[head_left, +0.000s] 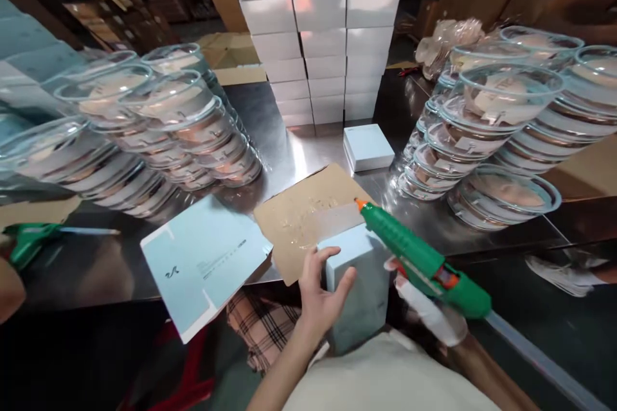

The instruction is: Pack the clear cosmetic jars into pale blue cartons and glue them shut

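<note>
My left hand [322, 292] grips a pale blue box [359, 292] held upright at the near edge of the steel table [289, 154]. My right hand [429, 311], with white wrapping on its fingers, holds a green glue gun [419, 258]. The gun's orange tip [359, 204] points up and left over a brown cardboard sheet [308, 218] smeared with dried glue. A flat unfolded pale blue box blank [205, 263] lies to the left, hanging over the table edge.
Stacks of clear glass lids stand left [159, 128] and right [496, 122]. A tall stack of white boxes [321, 32] rises at the back, one closed box [369, 146] in front of it. Another green glue gun [29, 239] lies at far left.
</note>
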`<action>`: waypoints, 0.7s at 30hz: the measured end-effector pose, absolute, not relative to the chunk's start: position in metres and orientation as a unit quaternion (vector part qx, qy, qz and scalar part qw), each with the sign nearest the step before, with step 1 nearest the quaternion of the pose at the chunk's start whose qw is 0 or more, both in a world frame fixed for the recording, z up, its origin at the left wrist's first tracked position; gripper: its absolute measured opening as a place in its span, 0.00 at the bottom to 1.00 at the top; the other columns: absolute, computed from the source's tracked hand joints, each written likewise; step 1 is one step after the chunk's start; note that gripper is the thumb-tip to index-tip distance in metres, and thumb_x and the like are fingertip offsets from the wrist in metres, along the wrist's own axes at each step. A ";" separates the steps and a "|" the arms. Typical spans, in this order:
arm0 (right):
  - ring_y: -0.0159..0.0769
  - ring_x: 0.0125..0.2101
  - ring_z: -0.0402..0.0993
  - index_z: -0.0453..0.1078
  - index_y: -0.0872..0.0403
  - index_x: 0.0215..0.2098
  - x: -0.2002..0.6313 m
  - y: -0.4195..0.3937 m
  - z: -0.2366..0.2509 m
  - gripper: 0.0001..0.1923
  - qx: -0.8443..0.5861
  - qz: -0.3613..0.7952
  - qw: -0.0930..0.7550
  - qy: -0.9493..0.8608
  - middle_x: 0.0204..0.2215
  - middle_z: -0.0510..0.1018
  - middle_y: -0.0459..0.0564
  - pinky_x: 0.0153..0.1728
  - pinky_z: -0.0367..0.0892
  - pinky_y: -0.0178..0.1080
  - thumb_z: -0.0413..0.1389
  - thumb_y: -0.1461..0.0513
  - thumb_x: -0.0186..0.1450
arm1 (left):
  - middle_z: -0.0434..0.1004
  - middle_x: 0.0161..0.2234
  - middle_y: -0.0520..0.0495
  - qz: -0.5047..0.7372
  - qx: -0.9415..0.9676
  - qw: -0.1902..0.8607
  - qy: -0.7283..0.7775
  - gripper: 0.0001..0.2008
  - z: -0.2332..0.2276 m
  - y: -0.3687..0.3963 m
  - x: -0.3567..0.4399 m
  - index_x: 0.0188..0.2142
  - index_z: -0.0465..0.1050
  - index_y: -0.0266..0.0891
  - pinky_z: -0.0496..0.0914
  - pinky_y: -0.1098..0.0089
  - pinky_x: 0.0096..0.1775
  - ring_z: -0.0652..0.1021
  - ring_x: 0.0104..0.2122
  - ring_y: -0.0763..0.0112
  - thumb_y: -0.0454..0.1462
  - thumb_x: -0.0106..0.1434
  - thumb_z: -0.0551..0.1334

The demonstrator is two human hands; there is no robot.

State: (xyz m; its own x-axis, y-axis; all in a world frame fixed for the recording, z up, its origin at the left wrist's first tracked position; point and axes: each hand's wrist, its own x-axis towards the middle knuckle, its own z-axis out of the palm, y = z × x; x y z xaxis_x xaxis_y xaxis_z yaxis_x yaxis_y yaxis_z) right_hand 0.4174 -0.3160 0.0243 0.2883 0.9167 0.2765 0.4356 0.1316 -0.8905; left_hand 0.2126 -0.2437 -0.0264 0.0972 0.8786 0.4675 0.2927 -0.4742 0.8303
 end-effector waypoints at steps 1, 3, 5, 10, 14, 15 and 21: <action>0.39 0.28 0.80 0.77 0.51 0.38 0.414 -0.318 0.027 0.05 -0.603 0.203 0.502 -0.586 0.32 0.83 0.49 0.30 0.76 0.38 0.62 0.59 0.65 | 0.79 0.45 0.45 0.519 0.690 0.278 0.420 0.14 -0.025 -0.244 0.217 0.50 0.75 0.45 0.71 0.62 0.52 0.77 0.50 0.59 0.42 0.66 0.70; 0.35 0.24 0.77 0.72 0.51 0.33 0.408 -0.317 0.031 0.03 -0.578 0.148 0.479 -0.644 0.27 0.79 0.46 0.27 0.73 0.36 0.62 0.62 0.63 | 0.79 0.46 0.44 0.522 0.697 0.273 0.408 0.15 -0.024 -0.246 0.222 0.51 0.74 0.45 0.71 0.62 0.52 0.78 0.51 0.59 0.42 0.66 0.70; 0.32 0.21 0.73 0.68 0.51 0.31 0.402 -0.312 0.031 0.05 -0.569 0.108 0.454 -0.677 0.24 0.75 0.43 0.24 0.69 0.33 0.61 0.63 0.62 | 0.78 0.47 0.44 0.522 0.702 0.270 0.402 0.15 -0.024 -0.247 0.224 0.51 0.74 0.44 0.72 0.62 0.52 0.78 0.51 0.59 0.41 0.66 0.70; 0.33 0.22 0.72 0.67 0.51 0.29 0.404 -0.305 0.017 0.07 -0.592 0.082 0.433 -0.675 0.23 0.74 0.44 0.24 0.67 0.34 0.60 0.62 0.63 | 0.79 0.45 0.45 0.518 0.701 0.263 0.413 0.15 -0.031 -0.250 0.219 0.50 0.75 0.44 0.71 0.61 0.54 0.77 0.51 0.59 0.42 0.66 0.70; 0.38 0.25 0.74 0.69 0.50 0.28 0.422 -0.313 -0.001 0.09 -0.665 0.203 0.472 -0.541 0.25 0.77 0.47 0.29 0.72 0.39 0.65 0.57 0.58 | 0.79 0.45 0.46 0.524 0.677 0.271 0.439 0.15 -0.042 -0.252 0.205 0.49 0.76 0.45 0.71 0.62 0.52 0.77 0.50 0.59 0.44 0.66 0.70; 0.39 0.26 0.75 0.70 0.50 0.28 0.428 -0.314 -0.005 0.10 -0.680 0.244 0.484 -0.493 0.25 0.78 0.47 0.29 0.73 0.40 0.66 0.55 0.57 | 0.79 0.45 0.46 0.528 0.672 0.271 0.443 0.15 -0.045 -0.252 0.201 0.49 0.76 0.45 0.70 0.63 0.52 0.77 0.50 0.59 0.44 0.65 0.70; 0.34 0.15 0.66 0.75 0.52 0.31 0.434 -0.275 -0.022 0.18 -0.687 0.439 0.486 -0.313 0.16 0.73 0.45 0.16 0.61 0.35 0.61 0.46 0.59 | 0.78 0.44 0.48 0.549 0.647 0.279 0.449 0.14 -0.048 -0.249 0.179 0.49 0.76 0.46 0.70 0.65 0.51 0.78 0.49 0.61 0.44 0.65 0.70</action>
State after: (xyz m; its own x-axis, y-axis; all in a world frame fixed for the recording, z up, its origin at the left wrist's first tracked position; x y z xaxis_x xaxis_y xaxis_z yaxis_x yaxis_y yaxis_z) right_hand 0.4344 -0.2750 -0.0215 0.4178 0.8576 -0.2998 0.0032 -0.3314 -0.9435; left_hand 0.1789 -0.2486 -0.0482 -0.0061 0.8876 0.4606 0.2752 -0.4414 0.8541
